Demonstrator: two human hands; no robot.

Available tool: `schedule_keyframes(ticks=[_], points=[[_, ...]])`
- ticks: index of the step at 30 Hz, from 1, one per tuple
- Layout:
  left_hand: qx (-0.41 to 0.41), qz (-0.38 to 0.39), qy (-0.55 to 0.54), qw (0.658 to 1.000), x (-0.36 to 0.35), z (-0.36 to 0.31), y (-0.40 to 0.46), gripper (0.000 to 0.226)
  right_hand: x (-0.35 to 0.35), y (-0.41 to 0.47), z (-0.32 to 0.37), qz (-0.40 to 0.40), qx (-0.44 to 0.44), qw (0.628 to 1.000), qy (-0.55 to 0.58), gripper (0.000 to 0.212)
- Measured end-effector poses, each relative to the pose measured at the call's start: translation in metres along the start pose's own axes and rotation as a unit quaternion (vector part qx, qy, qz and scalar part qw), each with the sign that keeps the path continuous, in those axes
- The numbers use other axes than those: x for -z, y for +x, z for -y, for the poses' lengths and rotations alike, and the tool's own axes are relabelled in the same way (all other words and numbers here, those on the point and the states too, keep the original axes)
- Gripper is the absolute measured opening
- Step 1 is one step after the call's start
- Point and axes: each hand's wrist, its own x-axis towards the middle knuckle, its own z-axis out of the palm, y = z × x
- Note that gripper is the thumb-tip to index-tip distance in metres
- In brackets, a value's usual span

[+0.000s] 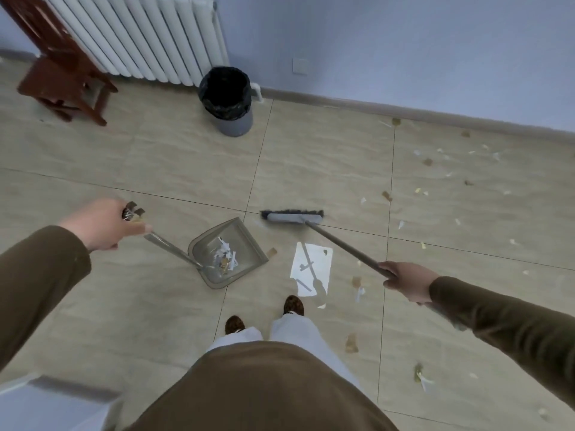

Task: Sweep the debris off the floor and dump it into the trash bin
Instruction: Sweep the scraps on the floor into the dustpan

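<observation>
One broom [294,217], one dustpan [228,253] and one black-lined trash bin [228,101] occupy the tiled floor [155,157]. Paper debris [225,259] fills the grey pan; scraps [448,172] lie scattered rightward. Left hand [104,225] grips the pan's handle; right hand [404,279] clasps the broomstick, both arms outstretched.

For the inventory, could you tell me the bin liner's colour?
Black, over a grey trash bin; head view.

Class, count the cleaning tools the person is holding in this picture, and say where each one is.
2. The dustpan rests on the floor ahead of the feet, its handle in the left hand. The broom sits to its right, held by the right hand.
</observation>
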Motion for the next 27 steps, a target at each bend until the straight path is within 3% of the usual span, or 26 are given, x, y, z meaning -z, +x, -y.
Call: schedule_keyframes(ticks=[5,8,10,14,17,27], points=[[0.024,-0.007,-0.003,1.000,-0.021,0.028,-0.024,0.050,0.007,0.022,0.058,-0.025,0.077,0.996,0.045,0.052],[0.029,-0.003,-0.007,1.000,-0.033,0.037,-0.040,0.047,0.010,0.067,0.110,0.010,0.112,0.993,0.045,0.057],[0.035,0.005,-0.020,0.999,-0.042,0.044,-0.051,0.045,0.008,0.084,0.142,0.029,0.106,0.993,0.033,0.053],[0.032,0.011,-0.011,0.999,-0.058,0.060,-0.071,0.043,-0.013,0.093,0.178,-0.034,0.097,0.992,-0.072,0.052],[0.025,0.007,0.012,1.000,-0.070,0.071,-0.086,0.042,-0.051,0.082,0.157,-0.056,0.081,0.987,-0.126,0.058],[-0.033,0.011,0.012,0.999,-0.108,0.093,-0.120,0.035,-0.129,-0.020,0.007,-0.058,-0.033,0.988,-0.138,0.061]])
